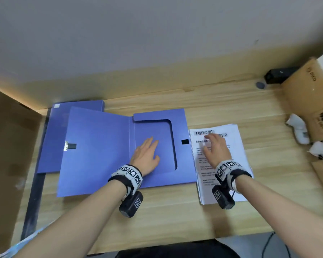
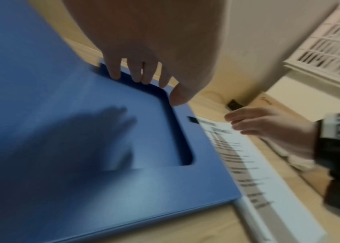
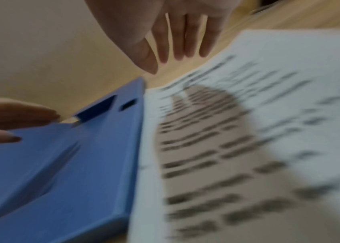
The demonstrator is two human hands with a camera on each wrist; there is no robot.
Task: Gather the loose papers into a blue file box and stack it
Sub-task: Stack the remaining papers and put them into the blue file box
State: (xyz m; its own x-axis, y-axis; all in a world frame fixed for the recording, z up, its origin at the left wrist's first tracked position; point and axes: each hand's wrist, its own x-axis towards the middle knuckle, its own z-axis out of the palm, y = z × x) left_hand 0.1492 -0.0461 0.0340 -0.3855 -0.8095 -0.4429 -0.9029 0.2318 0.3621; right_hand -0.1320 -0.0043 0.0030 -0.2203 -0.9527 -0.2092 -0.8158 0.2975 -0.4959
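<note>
A blue file box [image 1: 101,146] lies open on the wooden desk, lid flipped to the left, tray [image 2: 82,148] [image 3: 71,164] on the right. My left hand [image 1: 146,155] [image 2: 144,49] is over the tray with straight fingers, holding nothing. Right of the box lies a stack of printed papers [image 1: 237,144] [image 2: 248,164] [image 3: 268,115]. My right hand [image 1: 213,148] [image 3: 177,32] hovers over the top of the stack with fingers spread and relaxed. A second, closed blue file box [image 1: 52,138] lies under the open lid at the left.
Cardboard boxes [image 1: 306,97] stand at the right edge, with white crumpled items [image 1: 298,131] beside them. A black device [image 1: 278,75] and a small round cap [image 1: 260,84] sit at the back right. A brown board [image 1: 9,146] flanks the left.
</note>
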